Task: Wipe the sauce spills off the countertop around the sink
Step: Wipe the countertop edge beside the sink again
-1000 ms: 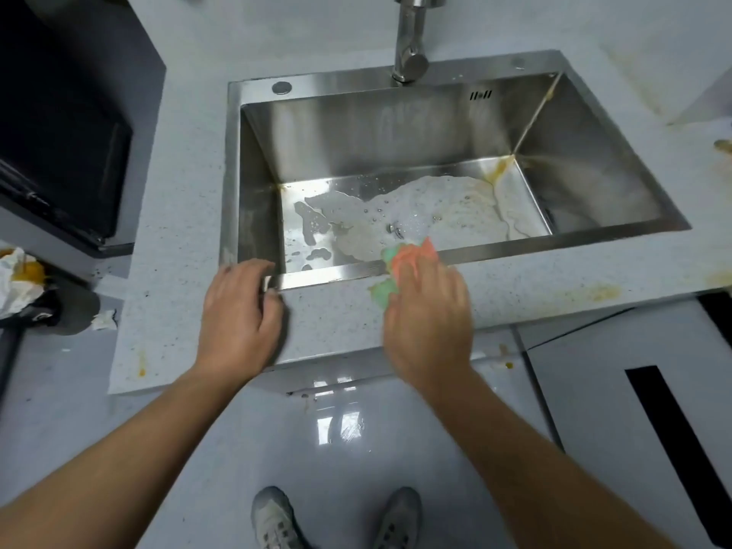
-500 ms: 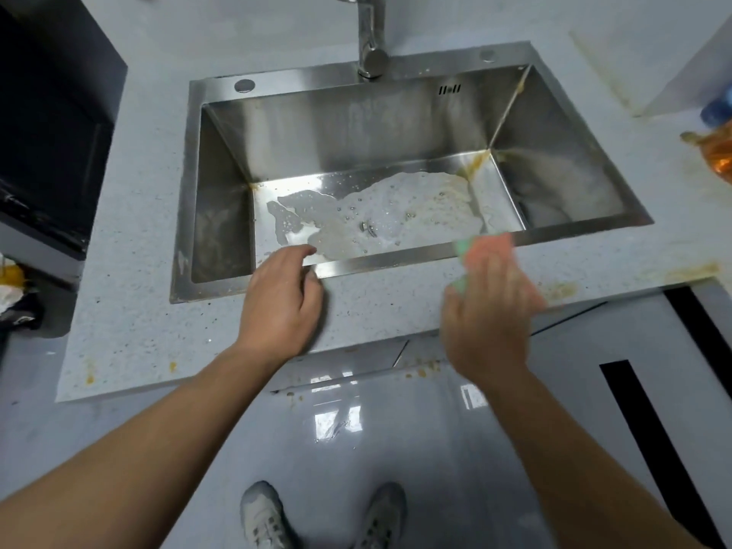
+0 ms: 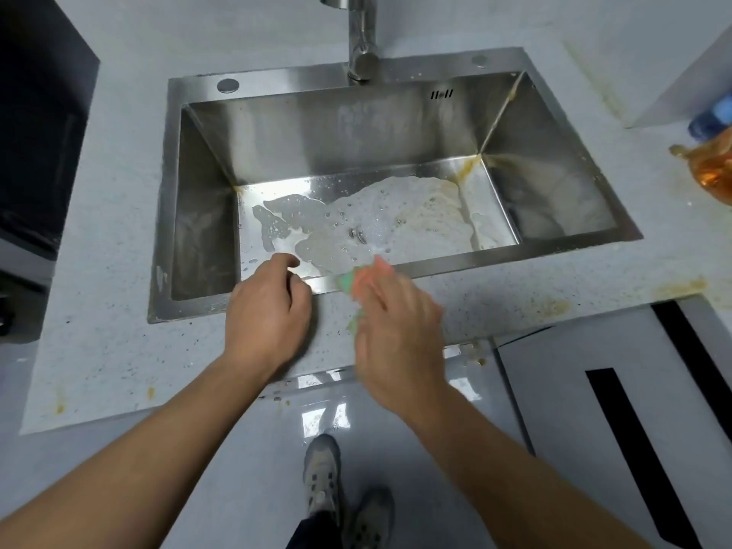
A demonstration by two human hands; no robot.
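Nearest the camera, two shoes stand on the glossy floor, and two bare forearms reach up from the bottom of the frame to the front strip of the speckled countertop. The left hand rests on that strip with its fingers curled over the front rim of the steel sink, grasping nothing; I judge it is there to brace the body while the other arm scrubs. The right hand is clenched around one orange-and-green sponge, pressing it on the counter at the sink's front edge, which suits pushing residue into the basin. One patch of dirty foam lies on the sink bottom, around the drain. The task's spills are not all gone: one brownish smear to the right on the front strip, another beyond it, and two small drips at the near left edge. Farther back stands one faucet; at far right, one bottle of orange liquid and one blue-capped bottle.
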